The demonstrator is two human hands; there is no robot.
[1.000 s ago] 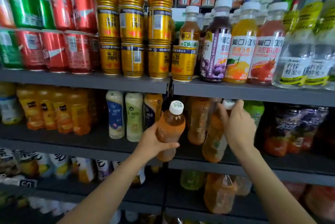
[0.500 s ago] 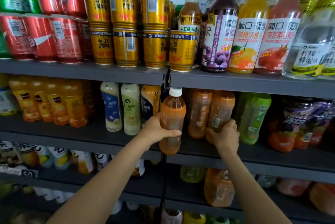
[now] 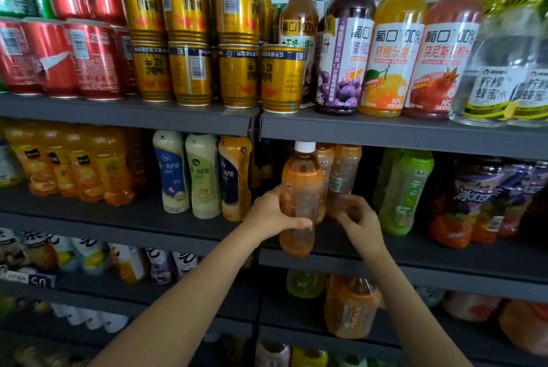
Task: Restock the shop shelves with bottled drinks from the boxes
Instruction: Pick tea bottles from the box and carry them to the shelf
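Juice bottles (image 3: pixel 391 67) on the top shelf read "100%" and "NFC". The left hand (image 3: pixel 268 215) grips an orange bottle (image 3: pixel 299 200) upright at the middle shelf's (image 3: pixel 444 257) front edge; the right hand (image 3: pixel 360 221), fingers loosely curled and holding nothing, hovers beside it.

Free room on the middle shelf (image 3: pixel 415 248): a dark gap between the orange tea bottles (image 3: pixel 344 170) and the green tea bottle (image 3: pixel 406 191). The upper shelf edge (image 3: pixel 385 132) hangs just above the caps; milk drink bottles (image 3: pixel 201 173) stand close on the left.

Left hand (image 3: pixel 271 215) around an upright orange bottle (image 3: pixel 299 203) at the shelf (image 3: pixel 444 251) edge, right hand (image 3: pixel 360 222) just beside.
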